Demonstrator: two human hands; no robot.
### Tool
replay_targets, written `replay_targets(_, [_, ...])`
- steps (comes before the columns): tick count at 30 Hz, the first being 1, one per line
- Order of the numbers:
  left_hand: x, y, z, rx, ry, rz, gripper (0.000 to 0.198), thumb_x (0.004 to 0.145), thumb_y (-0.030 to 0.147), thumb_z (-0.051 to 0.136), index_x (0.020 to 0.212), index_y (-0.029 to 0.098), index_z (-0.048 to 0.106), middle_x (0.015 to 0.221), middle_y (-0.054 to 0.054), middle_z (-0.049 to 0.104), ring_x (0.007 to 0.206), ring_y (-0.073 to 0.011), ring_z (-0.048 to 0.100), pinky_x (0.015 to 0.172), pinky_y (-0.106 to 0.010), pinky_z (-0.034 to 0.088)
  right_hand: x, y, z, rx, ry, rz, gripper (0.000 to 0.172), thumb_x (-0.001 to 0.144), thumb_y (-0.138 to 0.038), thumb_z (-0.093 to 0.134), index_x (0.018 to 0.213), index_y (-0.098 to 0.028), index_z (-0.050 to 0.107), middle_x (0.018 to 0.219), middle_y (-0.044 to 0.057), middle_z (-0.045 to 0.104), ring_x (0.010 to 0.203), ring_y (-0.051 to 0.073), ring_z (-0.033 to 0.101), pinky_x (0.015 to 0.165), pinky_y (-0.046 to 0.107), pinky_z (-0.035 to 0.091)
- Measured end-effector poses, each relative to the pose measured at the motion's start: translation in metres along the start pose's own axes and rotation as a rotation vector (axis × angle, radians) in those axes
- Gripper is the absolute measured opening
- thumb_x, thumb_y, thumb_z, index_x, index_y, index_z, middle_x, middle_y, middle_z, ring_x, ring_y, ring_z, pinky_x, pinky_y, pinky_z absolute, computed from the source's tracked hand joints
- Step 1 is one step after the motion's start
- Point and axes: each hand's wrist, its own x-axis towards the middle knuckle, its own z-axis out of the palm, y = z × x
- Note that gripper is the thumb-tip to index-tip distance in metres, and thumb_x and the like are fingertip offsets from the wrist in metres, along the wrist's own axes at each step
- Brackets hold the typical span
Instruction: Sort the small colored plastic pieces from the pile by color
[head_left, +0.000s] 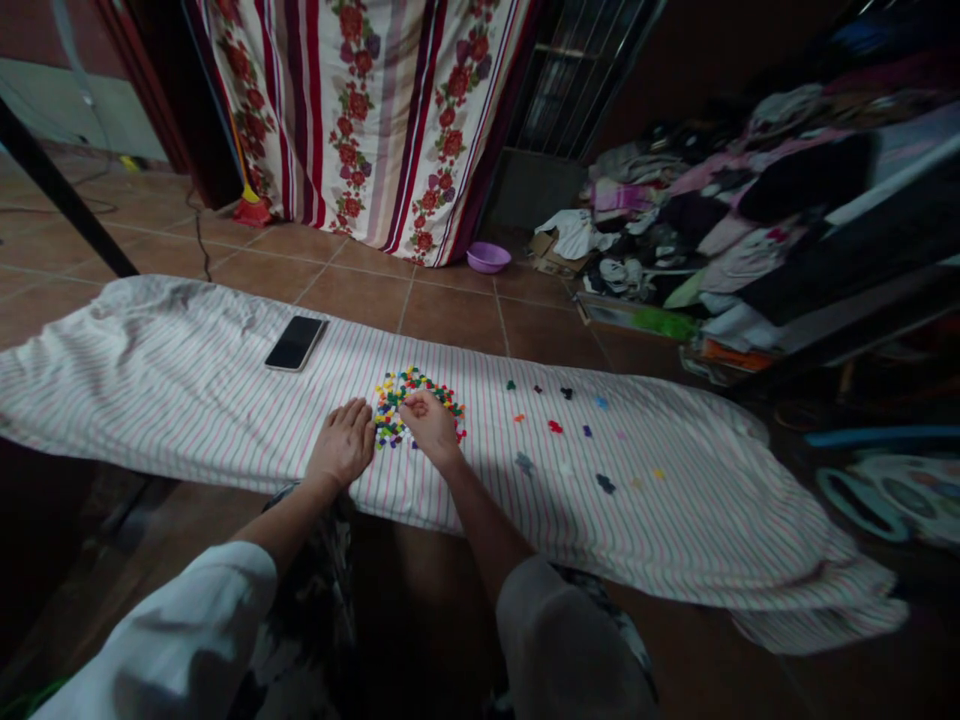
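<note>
A heap of small multicoloured pieces [391, 432] lies on the striped cloth in front of me. My left hand [342, 443] rests flat on the cloth at the heap's left edge, fingers stretched out. Over the heap's right part is my right hand [431, 422], its fingers curled into a pinch; whatever is between them is too small to make out. To the right, little groups sorted by colour are spread out, among them red pieces [555, 427], black pieces [567, 393], dark grey pieces [605, 484], light blue pieces [601, 402] and a yellow piece [659, 474].
A phone [295, 343] lies on the striped cloth [187, 400] left of the heap. Beyond, on the tiled floor, are a purple basin [488, 258] and a red broom [252, 210] by a floral curtain [352, 120]. Piled clothes [720, 200] fill the right side.
</note>
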Motion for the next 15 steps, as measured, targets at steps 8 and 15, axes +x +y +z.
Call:
replay_targets(8, [-0.001, -0.004, 0.002, 0.030, 0.013, 0.027, 0.043, 0.097, 0.031, 0.028, 0.119, 0.010, 0.058, 0.129, -0.016, 0.061, 0.126, -0.0274, 0.052, 0.104, -0.044, 0.040, -0.025, 0.015, -0.029, 0.288, 0.055, 0.035, 0.018, 0.066, -0.033, 0.065, 0.079, -0.023, 0.059, 0.071, -0.002, 0.064, 0.069, 0.015, 0.062, 0.063, 0.026, 0.050])
replay_targets(15, [-0.003, -0.009, 0.004, 0.033, 0.041, 0.079, 0.044, 0.097, 0.033, 0.027, 0.118, 0.010, 0.058, 0.125, -0.017, 0.062, 0.124, -0.0278, 0.054, 0.102, -0.045, 0.042, -0.050, 0.014, -0.075, 0.513, 0.143, 0.180, 0.030, 0.060, -0.039, 0.073, 0.080, -0.022, 0.059, 0.067, -0.002, 0.064, 0.063, 0.014, 0.061, 0.061, 0.027, 0.049])
